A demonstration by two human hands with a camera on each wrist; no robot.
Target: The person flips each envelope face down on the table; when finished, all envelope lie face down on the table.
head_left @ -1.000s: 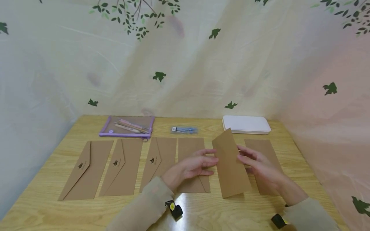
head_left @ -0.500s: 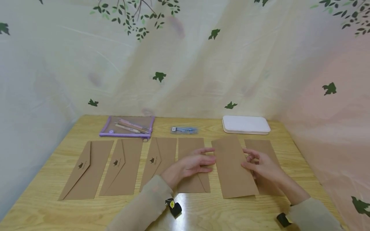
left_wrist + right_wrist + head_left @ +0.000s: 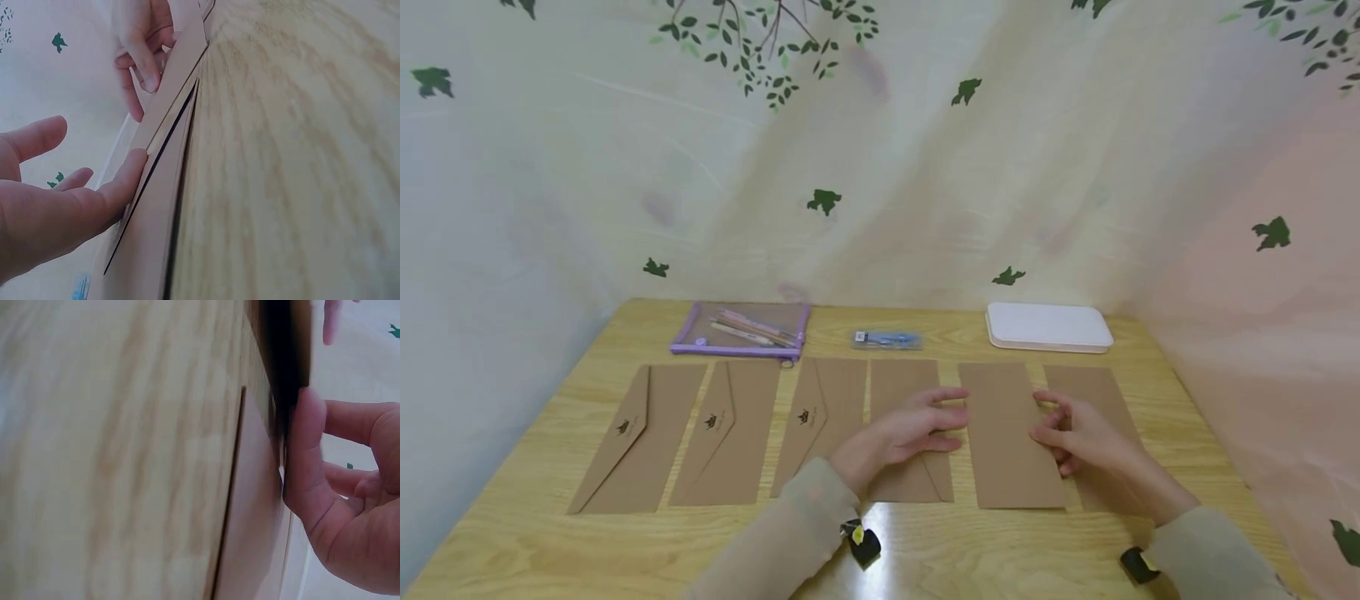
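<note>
A plain brown envelope [image 3: 1009,433], fifth from the left in a row, lies between both hands in the head view. The right hand [image 3: 1086,433] pinches its right edge with curled fingers; the right wrist view shows a dark underside [image 3: 287,350] at that edge. Beside the left edge, the left hand [image 3: 913,429] has its fingers extended and spread, over the fourth envelope [image 3: 904,379]. In the left wrist view, one fingertip [image 3: 134,162] of that hand rests along the paper. A sixth envelope [image 3: 1082,383] is partly hidden under the right hand.
Three envelopes with crown-marked flaps lie left, among them the leftmost envelope [image 3: 662,450]. Along the back are a purple-edged clear pouch [image 3: 741,350] with pens, a small blue packet [image 3: 887,340] and a white case [image 3: 1048,327]. A patterned curtain [image 3: 880,167] encloses the wooden table [image 3: 955,558].
The fifth envelope has gone from tilted up between the hands to lying nearly flat in the row. The right hand moved slightly right and down with its edge; the left hand barely moved.
</note>
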